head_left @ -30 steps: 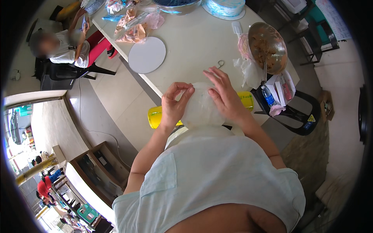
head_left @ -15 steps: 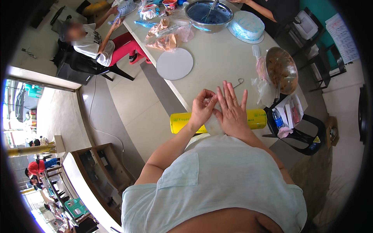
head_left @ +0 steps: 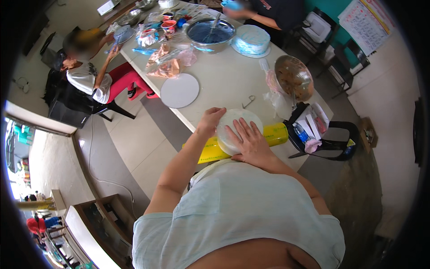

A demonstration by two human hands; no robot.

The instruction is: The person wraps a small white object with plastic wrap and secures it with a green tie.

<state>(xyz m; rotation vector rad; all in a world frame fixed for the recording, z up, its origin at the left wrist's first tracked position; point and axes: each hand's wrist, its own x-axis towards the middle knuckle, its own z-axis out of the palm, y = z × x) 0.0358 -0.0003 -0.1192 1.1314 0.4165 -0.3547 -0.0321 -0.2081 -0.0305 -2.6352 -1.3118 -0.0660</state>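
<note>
I am pressing my right hand (head_left: pixel 251 142) flat, fingers spread, on the white round board (head_left: pixel 237 130) at the counter (head_left: pixel 224 85) edge, while my left hand (head_left: pixel 209 121) is gripping its nine-o'clock rim. The yellow film roll (head_left: pixel 273 133) is lying just beneath. Wrapping appears underway, not finished.

My hands sit at the table's (head_left: pixel 233 85) near edge on a white round board (head_left: pixel 237 123), with a yellow roll (head_left: pixel 273 133) just behind my right hand (head_left: pixel 248 145), blocking the 3 o'clock side. At 12 o'clock bare tabletop lies open, save a small metal hook (head_left: pixel 249 101). At 10 o'clock another white disc (head_left: pixel 179 90) lies apart. At 2 o'clock a metal bowl (head_left: pixel 293 77) and plastic bags (head_left: pixel 277 96) crowd the corner.
</note>
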